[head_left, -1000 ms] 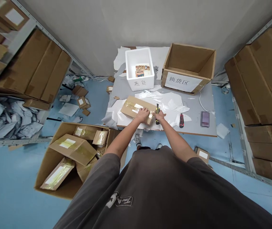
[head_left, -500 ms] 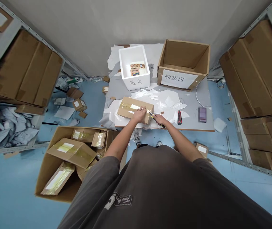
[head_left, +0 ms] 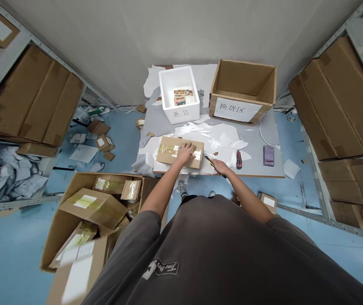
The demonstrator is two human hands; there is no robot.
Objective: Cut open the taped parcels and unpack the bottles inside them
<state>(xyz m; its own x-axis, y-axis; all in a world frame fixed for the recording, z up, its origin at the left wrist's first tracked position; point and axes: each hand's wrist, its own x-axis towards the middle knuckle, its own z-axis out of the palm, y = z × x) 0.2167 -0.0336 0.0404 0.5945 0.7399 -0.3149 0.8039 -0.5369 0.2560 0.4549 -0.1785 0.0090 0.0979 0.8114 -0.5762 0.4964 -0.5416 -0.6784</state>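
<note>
A taped cardboard box (head_left: 168, 148) lies near the front edge of the table. My left hand (head_left: 185, 153) rests on top of it with the fingers spread, covering part of its tape and label. In my right hand (head_left: 220, 167) is a yellow and black utility knife (head_left: 211, 162). Its tip is just right of the box, apart from the cardboard. A red and black utility knife (head_left: 239, 159) lies on the table to the right of that hand.
Behind are a white foam box (head_left: 183, 115) with small packets inside and a cardboard bin (head_left: 266, 111). White paper scraps (head_left: 226, 137) litter the table. A phone (head_left: 268, 156) lies at right. A large carton (head_left: 46, 250) of parcels stands at lower left, a blurred parcel (head_left: 82, 271) beside it.
My right hand has drawn the knife back from the box's right end. My left hand has opened out on the box. A blurred parcel has appeared at lower left.
</note>
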